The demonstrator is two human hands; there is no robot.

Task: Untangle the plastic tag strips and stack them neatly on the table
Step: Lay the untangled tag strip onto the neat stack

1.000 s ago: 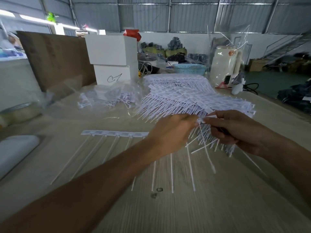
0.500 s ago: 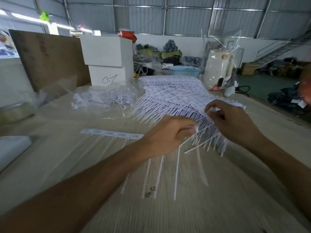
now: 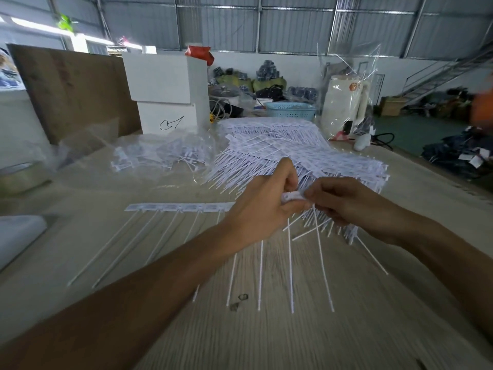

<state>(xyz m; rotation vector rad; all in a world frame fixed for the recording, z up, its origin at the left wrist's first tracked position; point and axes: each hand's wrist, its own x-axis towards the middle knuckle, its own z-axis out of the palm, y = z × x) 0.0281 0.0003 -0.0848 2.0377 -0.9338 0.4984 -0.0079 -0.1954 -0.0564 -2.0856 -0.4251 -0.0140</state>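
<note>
Both hands, left and right, pinch a white plastic strip with curled fingers, thin stems hanging; pale wood-grain counter; spiky white pile at 12 o'clock; flat strip at 9.

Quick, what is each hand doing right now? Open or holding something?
Left hand: closed, its grip pinching the white tag strip.
Right hand: closed, pinching the other end of the same strip.
</note>
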